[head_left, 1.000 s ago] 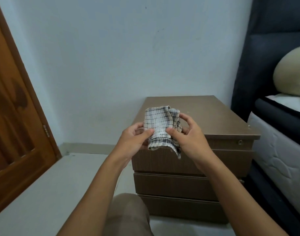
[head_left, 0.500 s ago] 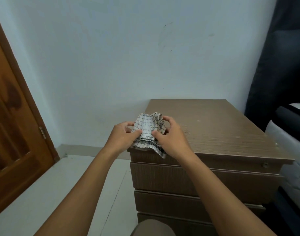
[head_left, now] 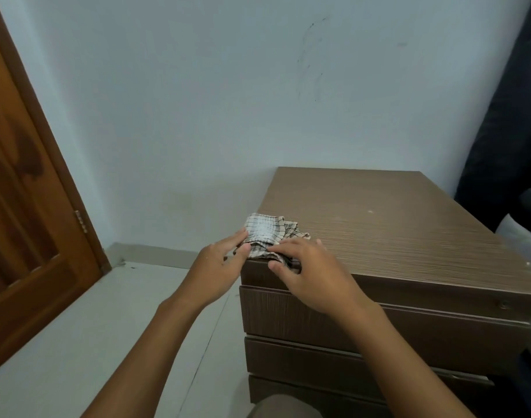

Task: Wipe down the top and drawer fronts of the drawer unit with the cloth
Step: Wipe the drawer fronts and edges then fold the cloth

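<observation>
I had both hands, left hand (head_left: pixel 220 263) and right hand (head_left: pixel 311 271), grasping the cloth (head_left: pixel 265 235) on the drawer unit (head_left: pixel 393 233) corner (best flattened, then swept in overlapping strokes).

Cloth (head_left: pixel 265 235): near edge lay hidden under the fingertips of both hands.
Drawer unit (head_left: pixel 393 236): lower right corner ran out of frame; bottom drawer front mostly hidden behind the right forearm.
Door (head_left: pixel 26 206): cut off by the left edge.
Dark upholstery (head_left: pixel 511 131), right edge: only a strip showed; identity unclear.
Wall marks (head_left: pixel 312 58), upper centre: too faint to identify.
</observation>
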`<control>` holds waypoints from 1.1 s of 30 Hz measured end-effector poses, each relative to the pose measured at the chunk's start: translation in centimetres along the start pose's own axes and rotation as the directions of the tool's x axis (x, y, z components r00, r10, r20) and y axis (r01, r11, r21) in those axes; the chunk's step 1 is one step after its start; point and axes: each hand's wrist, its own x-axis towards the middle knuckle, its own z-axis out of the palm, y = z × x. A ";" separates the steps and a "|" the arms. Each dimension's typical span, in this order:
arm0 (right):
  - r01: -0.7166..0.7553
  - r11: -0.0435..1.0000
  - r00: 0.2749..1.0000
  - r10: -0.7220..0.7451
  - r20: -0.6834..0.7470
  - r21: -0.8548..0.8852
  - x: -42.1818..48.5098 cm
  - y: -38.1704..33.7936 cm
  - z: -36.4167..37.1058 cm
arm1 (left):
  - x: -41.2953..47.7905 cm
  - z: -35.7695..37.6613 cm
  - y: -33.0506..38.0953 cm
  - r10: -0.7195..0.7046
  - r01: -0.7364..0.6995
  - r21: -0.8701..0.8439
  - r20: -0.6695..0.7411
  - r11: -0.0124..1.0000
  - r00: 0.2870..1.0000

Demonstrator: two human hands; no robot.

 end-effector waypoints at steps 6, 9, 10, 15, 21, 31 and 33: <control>-0.057 0.998 0.996 0.056 -0.069 -0.005 0.6 0.4 0.2 | 1.1 0.4 0.9 0.007 -0.007 0.081 0.006 0.997 1.000; -0.093 0.995 0.990 0.089 -0.112 -0.031 0.6 0.4 0.3 | 1.6 0.4 1.3 0.016 -0.018 0.112 0.019 0.994 1.000; -0.101 0.994 0.987 0.094 -0.130 -0.046 0.7 0.4 0.4 | 1.7 0.3 1.4 0.016 -0.018 0.125 0.021 0.992 1.000; -0.089 0.993 0.987 0.078 -0.139 -0.080 0.6 0.5 0.4 | 1.8 0.3 1.6 0.074 -0.074 0.143 0.009 0.987 0.997; -0.072 0.989 0.991 0.056 -0.125 -0.131 0.6 0.6 0.4 | 1.8 0.7 1.5 0.101 -0.105 0.135 0.036 0.985 0.994; -0.148 0.989 0.987 0.148 0.055 0.005 0.7 0.4 -2.5 | 2.2 -0.7 2.8 0.050 -0.063 0.131 0.104 0.989 0.993; -0.170 0.984 0.984 0.167 0.060 0.050 1.1 0.3 -4.0 | 2.9 -1.2 3.7 0.029 -0.045 0.130 0.121 0.990 0.992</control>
